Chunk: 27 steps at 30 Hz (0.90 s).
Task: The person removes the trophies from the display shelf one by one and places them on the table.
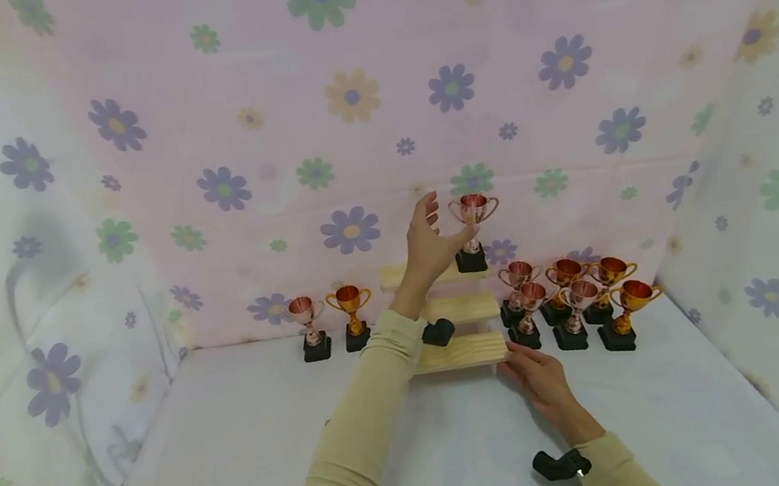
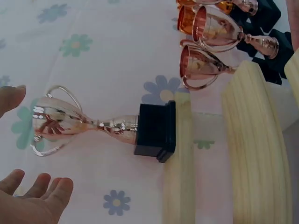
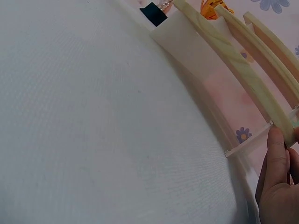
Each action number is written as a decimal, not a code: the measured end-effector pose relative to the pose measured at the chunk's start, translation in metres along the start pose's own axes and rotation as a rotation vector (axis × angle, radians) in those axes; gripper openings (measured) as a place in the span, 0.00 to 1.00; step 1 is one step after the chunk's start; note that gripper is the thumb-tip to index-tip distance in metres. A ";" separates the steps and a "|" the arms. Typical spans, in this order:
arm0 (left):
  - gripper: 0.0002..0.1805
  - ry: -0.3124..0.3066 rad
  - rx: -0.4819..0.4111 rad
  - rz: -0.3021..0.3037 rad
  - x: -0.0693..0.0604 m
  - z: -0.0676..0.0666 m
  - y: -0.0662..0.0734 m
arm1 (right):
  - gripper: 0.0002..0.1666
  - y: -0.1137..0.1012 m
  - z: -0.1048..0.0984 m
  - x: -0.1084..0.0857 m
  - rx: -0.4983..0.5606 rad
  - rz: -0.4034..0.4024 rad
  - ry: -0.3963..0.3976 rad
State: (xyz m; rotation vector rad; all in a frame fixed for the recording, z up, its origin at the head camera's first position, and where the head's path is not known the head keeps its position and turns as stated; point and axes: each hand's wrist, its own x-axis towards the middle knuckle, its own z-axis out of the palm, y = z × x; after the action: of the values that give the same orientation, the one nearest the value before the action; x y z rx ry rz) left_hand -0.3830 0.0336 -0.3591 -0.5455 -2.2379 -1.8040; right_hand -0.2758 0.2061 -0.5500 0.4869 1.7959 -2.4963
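A rose-gold trophy cup [image 1: 473, 209] with two handles and a black base stands upright at the right end of the top board of a three-tier wooden shelf [image 1: 460, 352]. Beside that cup is my left hand [image 1: 430, 249]. In the left wrist view, thumb and fingers [image 2: 60, 196] are spread on either side of the trophy [image 2: 60, 119], with gaps between them and the cup. My right hand [image 1: 544, 379] pinches the right end of the lowest board [image 3: 243, 74] between thumb and fingers, as the right wrist view shows.
Right of the shelf, several gold and rose-gold trophies [image 1: 582, 296] stand close together. To its left are one rose-gold trophy [image 1: 302, 311] and one gold trophy [image 1: 348, 299]. A white table surface [image 1: 240, 458] lies in front, and a flowered cloth [image 1: 281, 125] hangs behind and at the sides.
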 end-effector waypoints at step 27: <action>0.35 0.057 -0.214 -0.035 0.026 0.030 -0.019 | 0.29 0.005 0.000 0.004 0.041 -0.002 0.022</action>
State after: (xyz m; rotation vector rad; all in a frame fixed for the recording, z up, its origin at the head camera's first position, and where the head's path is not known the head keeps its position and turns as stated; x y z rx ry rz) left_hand -0.4119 0.0636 -0.3726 -0.4881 -2.0440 -2.0639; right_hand -0.2783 0.2048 -0.5556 0.5165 1.7561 -2.5438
